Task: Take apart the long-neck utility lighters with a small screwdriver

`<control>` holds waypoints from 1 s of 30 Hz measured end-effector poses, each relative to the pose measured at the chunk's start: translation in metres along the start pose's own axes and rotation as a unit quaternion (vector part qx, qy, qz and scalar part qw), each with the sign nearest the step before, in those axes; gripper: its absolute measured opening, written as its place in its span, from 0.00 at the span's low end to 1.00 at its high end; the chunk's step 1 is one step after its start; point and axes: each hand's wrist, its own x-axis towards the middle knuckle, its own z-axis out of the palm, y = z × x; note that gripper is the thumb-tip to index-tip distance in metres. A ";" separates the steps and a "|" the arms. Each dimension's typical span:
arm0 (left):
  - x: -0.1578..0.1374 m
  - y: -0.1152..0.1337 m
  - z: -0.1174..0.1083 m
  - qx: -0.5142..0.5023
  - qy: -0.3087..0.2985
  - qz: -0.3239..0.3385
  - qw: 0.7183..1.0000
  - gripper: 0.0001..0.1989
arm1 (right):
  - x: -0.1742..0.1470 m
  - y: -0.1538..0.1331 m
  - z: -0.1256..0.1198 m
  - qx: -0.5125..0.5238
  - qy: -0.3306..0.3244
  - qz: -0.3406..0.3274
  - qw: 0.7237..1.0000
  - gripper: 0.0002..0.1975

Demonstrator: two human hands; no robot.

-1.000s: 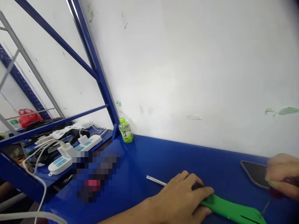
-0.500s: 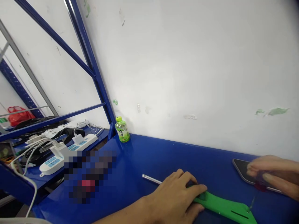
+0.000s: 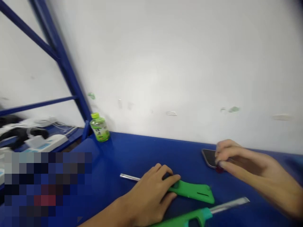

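On the blue table, my left hand [image 3: 153,192] is closed around a green long-necked lighter [image 3: 194,190], pressing it down. Its metal tube [image 3: 129,177] sticks out to the left, and its slotted handle end lies to the right. My right hand [image 3: 246,167] is raised above the right side, fingers pinched on what looks like a small screwdriver [image 3: 219,169] with a dark red handle. Fingers cover most of it, and its shaft cannot be made out. Nearer me lies a second green lighter [image 3: 180,219] with a teal part, its metal tube pointing right.
A phone [image 3: 209,157] lies behind my right hand. By the blue rack post [image 3: 68,74] stands a green-capped bottle [image 3: 100,127]. Power strips [image 3: 50,143] and cables crowd the left shelf. A white wall [image 3: 165,63] rises behind the table.
The view has swung to the right, bringing the second lighter into sight. My right hand has lifted the screwdriver off the held lighter's handle end. My left hand keeps its grip.
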 end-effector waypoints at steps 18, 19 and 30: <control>-0.002 -0.023 0.020 0.039 0.103 0.062 0.992 0.28 | 0.000 -0.027 0.011 0.107 -0.050 0.019 0.993 0.05; -0.002 -0.023 0.020 0.041 0.102 0.065 0.992 0.28 | 0.000 -0.027 0.012 0.108 -0.039 0.018 0.993 0.05; -0.001 -0.024 0.016 0.055 0.099 0.069 0.991 0.26 | -0.001 -0.029 0.011 0.102 -0.044 0.031 0.993 0.06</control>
